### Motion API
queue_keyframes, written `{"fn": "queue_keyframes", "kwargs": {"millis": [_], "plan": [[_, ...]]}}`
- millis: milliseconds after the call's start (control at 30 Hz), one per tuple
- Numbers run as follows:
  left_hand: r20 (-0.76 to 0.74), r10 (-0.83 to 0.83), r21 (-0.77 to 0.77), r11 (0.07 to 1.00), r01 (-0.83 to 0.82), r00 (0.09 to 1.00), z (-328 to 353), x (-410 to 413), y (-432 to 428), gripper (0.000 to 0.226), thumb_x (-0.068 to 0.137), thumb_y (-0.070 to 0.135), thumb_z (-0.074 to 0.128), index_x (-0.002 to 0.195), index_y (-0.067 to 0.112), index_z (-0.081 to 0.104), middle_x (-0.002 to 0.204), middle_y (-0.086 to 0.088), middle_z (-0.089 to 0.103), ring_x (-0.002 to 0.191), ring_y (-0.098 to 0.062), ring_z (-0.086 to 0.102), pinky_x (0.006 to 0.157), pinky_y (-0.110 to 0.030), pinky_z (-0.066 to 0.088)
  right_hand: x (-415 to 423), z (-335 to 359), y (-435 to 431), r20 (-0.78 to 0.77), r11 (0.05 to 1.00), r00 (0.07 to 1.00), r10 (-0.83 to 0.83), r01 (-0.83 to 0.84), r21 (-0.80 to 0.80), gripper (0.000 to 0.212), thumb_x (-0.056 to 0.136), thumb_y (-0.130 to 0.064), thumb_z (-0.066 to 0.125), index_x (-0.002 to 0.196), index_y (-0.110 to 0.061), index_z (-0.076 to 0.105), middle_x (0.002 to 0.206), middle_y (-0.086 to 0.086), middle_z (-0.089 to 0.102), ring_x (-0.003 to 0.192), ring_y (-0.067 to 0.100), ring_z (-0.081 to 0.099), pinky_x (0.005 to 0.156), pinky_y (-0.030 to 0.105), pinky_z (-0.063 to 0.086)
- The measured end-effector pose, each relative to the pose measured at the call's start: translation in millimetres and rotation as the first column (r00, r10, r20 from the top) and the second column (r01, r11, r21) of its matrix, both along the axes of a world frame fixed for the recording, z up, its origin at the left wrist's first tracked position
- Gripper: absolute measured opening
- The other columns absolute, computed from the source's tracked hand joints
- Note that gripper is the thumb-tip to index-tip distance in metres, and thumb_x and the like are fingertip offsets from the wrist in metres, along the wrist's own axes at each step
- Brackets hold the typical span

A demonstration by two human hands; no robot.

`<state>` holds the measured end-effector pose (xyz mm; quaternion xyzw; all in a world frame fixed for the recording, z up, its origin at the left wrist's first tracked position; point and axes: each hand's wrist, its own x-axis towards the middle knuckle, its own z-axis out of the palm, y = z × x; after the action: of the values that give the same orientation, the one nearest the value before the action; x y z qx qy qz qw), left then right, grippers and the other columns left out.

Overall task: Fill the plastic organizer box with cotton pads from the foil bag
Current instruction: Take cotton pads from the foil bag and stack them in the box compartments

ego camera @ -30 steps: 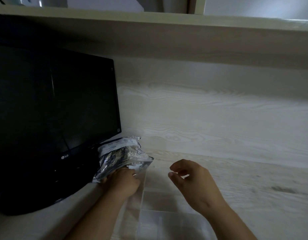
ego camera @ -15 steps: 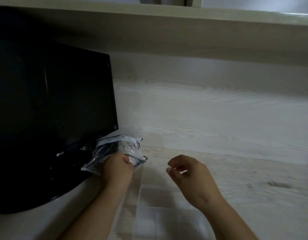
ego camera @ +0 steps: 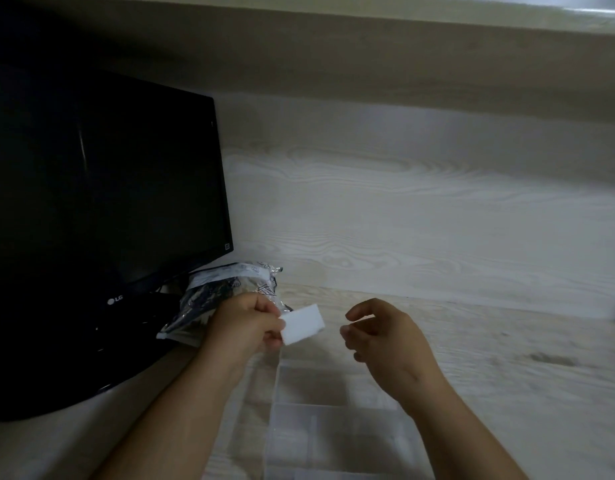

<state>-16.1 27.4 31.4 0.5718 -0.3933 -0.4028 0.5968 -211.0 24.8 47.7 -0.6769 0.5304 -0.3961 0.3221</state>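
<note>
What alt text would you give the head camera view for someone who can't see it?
A person's left hand pinches a white cotton pad beside a crumpled foil bag, while the right hand hovers empty, fingers loosely curled, above a clear organizer box. A black monitor stands to the left on the pale wooden desk.

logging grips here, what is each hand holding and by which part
The left hand pinches a white cotton pad by its left end, between thumb and fingers. The right hand holds nothing; its fingers are loosely curled.
</note>
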Motion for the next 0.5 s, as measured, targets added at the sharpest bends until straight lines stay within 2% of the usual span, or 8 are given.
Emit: {"fn": "queue_keyframes", "kwargs": {"millis": [100, 200, 333, 500], "plan": [[-0.128, -0.065, 0.02, 0.998, 0.068, 0.99, 0, -6, 2, 0.025, 0.077, -0.018, 0.061, 0.068, 0.005, 0.056, 0.063, -0.013, 0.055, 0.051, -0.017, 0.052, 0.044, -0.02, 0.045, 3, 1, 2, 0.159, 0.993, 0.987, 0.01, -0.028, 0.115, 0.009, 0.088, -0.01, 0.067, 0.09, -0.009, 0.059, 0.078, 0.009, 0.073, 0.073, 0.026, 0.071, 0.074, 0.042, 0.06], [-0.192, -0.129, 0.037, 0.99, 0.138, 0.973, 0, -10, 4, 0.024, 0.078, -0.017, 0.061, 0.071, 0.004, 0.056, 0.063, -0.013, 0.058, 0.052, -0.017, 0.057, 0.045, -0.023, 0.049, 7, 1, 4, 0.247, 0.983, 0.968, 0.04, -0.083, 0.165, 0.01, 0.087, -0.006, 0.067, 0.085, -0.003, 0.058, 0.079, 0.017, 0.073, 0.071, 0.027, 0.069, 0.076, 0.044, 0.06], [-0.174, -0.212, 0.049, 0.973, 0.224, 0.962, 1, -12, 8, 0.024, 0.078, -0.019, 0.059, 0.072, 0.003, 0.053, 0.058, -0.014, 0.059, 0.051, -0.02, 0.062, 0.047, -0.025, 0.053, 11, 3, 6, 0.362, 0.983, 0.931, 0.039, -0.102, 0.155, 0.011, 0.086, 0.001, 0.066, 0.085, -0.002, 0.056, 0.078, 0.019, 0.07, 0.066, 0.022, 0.068, 0.07, 0.038, 0.059], [-0.086, -0.334, 0.064, 0.938, 0.34, 0.939, 1, -18, 13, 0.026, 0.077, -0.021, 0.059, 0.072, 0.004, 0.053, 0.058, -0.015, 0.058, 0.052, -0.022, 0.064, 0.047, -0.026, 0.053, 12, 2, 7, 0.338, 0.991, 0.941, 0.017, -0.061, 0.12, 0.015, 0.084, 0.008, 0.066, 0.079, -0.003, 0.056, 0.07, 0.01, 0.063, 0.058, 0.016, 0.061, 0.061, 0.031, 0.058]]}}
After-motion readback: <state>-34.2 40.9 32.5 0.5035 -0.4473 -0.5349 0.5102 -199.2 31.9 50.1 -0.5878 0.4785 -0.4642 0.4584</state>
